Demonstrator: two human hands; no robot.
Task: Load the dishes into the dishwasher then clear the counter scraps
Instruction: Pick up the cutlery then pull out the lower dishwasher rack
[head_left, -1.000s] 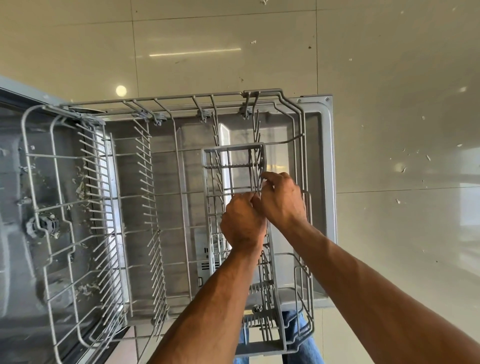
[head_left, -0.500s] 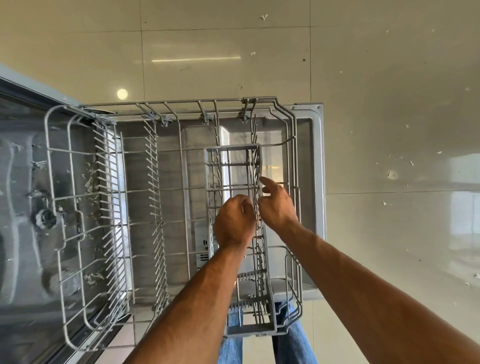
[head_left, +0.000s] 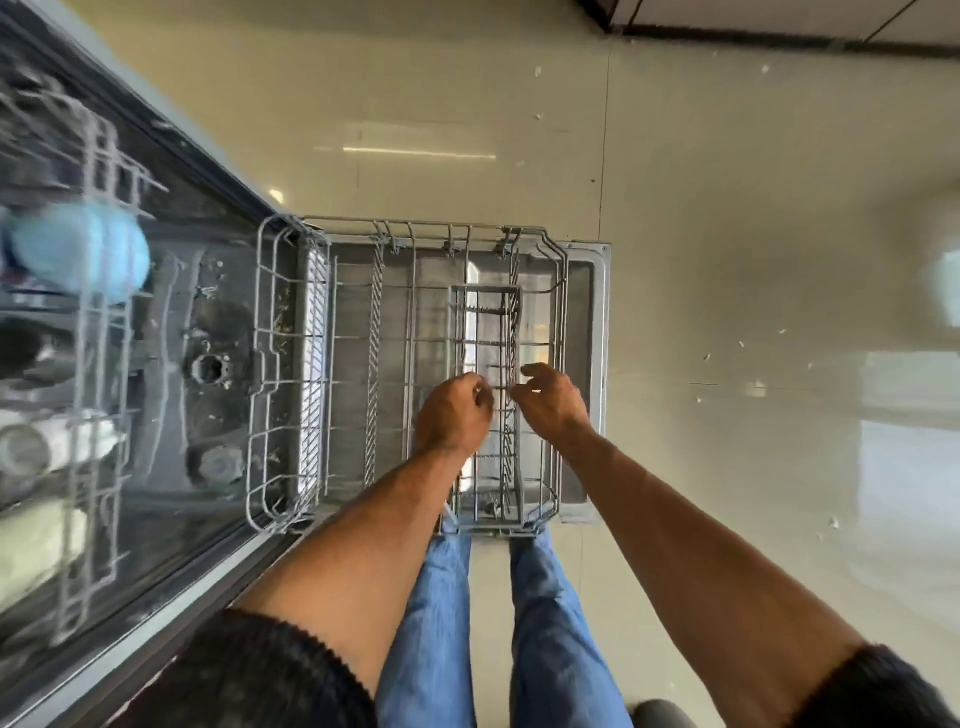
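Lower rack (head_left: 291, 364) was pulled out over the open dishwasher door (head_left: 597, 364), cutlery basket (head_left: 485, 332) seated at its right side. We had both hands over the basket: left hand (head_left: 454, 415) curled, right hand (head_left: 550, 402) loosely curled beside the divider wires. Couldn't tell whether either grip held a wire. Blurred blue dish (head_left: 78, 252) sat in the upper rack (head_left: 98, 364) at left.

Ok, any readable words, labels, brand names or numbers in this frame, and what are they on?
None can be read.
Lower rack, cutlery basket and open dishwasher door: no print shows.
Blue dish in the blurred upper rack: no markings can be made out.
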